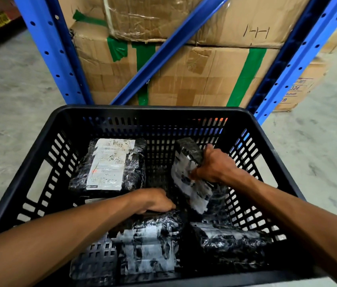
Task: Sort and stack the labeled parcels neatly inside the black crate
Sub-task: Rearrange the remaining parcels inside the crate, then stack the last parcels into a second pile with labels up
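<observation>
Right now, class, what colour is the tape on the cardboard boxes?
Green tape, clearest in the head view.

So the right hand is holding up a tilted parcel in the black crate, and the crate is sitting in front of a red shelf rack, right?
Almost. The right hand does have its grip on a tilted parcel inside the black crate, but the shelf rack behind the crate is blue, not red. The head view shows its blue posts in front of taped cardboard boxes.

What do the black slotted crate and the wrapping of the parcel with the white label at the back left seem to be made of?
The black slotted crate looks like moulded hard plastic with a matt finish: its slots are even and its rim is smooth. The black-wrapped parcel with the white label seems wrapped in glossy thin plastic film, which wrinkles and glints; its label looks like paper, worn.
</observation>
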`<state>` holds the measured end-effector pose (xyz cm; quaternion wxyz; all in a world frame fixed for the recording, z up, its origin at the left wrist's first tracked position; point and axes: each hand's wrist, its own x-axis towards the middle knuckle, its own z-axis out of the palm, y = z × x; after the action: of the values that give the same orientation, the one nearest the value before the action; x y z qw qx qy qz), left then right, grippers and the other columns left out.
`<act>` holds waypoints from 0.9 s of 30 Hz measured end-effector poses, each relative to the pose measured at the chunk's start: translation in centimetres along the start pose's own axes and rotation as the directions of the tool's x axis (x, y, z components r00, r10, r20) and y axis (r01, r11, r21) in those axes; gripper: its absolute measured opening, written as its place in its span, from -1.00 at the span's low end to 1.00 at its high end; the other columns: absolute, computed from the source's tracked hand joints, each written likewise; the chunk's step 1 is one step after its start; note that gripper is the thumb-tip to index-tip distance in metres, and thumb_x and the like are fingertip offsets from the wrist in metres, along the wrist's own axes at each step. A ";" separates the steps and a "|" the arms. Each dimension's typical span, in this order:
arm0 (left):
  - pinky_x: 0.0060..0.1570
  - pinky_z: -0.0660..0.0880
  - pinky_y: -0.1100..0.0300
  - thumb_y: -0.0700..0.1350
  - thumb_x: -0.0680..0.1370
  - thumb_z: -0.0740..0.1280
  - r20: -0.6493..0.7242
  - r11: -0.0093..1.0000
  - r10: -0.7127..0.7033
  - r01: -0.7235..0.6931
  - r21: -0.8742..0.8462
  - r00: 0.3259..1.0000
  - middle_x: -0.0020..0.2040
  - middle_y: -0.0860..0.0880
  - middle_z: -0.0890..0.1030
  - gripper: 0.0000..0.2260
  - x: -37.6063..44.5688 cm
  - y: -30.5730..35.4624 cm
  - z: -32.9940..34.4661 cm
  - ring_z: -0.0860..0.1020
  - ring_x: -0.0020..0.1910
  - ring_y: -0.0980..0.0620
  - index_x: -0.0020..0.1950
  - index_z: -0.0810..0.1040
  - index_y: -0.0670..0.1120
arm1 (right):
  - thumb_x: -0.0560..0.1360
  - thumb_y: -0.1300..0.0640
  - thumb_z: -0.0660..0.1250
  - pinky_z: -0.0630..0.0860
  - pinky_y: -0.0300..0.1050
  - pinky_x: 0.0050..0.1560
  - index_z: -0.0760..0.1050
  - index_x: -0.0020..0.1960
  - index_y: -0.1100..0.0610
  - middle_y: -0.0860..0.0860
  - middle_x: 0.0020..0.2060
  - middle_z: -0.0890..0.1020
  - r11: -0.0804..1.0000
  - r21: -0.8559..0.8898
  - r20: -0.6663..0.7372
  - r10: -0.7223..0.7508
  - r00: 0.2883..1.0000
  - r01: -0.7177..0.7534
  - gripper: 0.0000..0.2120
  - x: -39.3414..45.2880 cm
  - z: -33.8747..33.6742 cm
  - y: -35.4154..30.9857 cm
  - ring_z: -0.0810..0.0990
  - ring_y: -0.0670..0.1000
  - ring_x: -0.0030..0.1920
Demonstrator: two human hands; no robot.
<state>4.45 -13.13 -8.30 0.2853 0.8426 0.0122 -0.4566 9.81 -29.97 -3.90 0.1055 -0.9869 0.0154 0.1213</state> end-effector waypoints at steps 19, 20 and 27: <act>0.22 0.35 0.01 0.23 0.51 0.16 0.102 0.994 0.036 -0.047 0.103 0.994 0.40 -0.07 0.43 -0.47 -2.2 -1.6 -1.0 0.42 0.29 -0.04 0.40 0.42 -0.01 | 0.51 -0.22 0.27 0.42 0.03 0.31 0.33 0.46 0.04 0.05 0.38 0.45 0.999 -0.048 0.437 0.041 0.899 -0.022 -0.40 2.5 2.5 3.2 0.45 0.11 0.32; 0.28 0.31 -0.03 0.24 0.50 0.16 0.091 0.991 0.044 -0.055 0.122 0.995 0.46 -0.06 0.38 -0.45 -2.1 -1.6 -0.9 0.38 0.36 -0.05 0.40 0.41 -0.01 | 0.48 -0.27 0.26 0.31 0.10 0.41 0.28 0.48 0.03 0.04 0.45 0.37 0.997 -0.044 0.481 0.072 0.874 -0.058 -0.33 2.9 3.0 3.4 0.37 0.14 0.40; 0.13 0.19 0.11 0.29 0.48 0.12 0.115 0.981 0.098 -0.115 0.156 0.989 0.50 -0.02 0.32 -0.42 -1.7 -1.4 -0.7 0.33 0.40 -0.03 0.42 0.37 0.04 | 0.29 -0.28 0.46 0.20 0.18 0.46 0.31 0.46 0.05 0.08 0.47 0.36 0.957 0.130 0.652 0.115 0.750 -0.260 -0.15 2.4 5.3 3.9 0.31 0.17 0.45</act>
<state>3.59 -11.18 -7.34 0.2399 0.8370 -0.0855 -0.4844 10.65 -32.63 -10.27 0.1967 -0.8631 0.0912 0.4562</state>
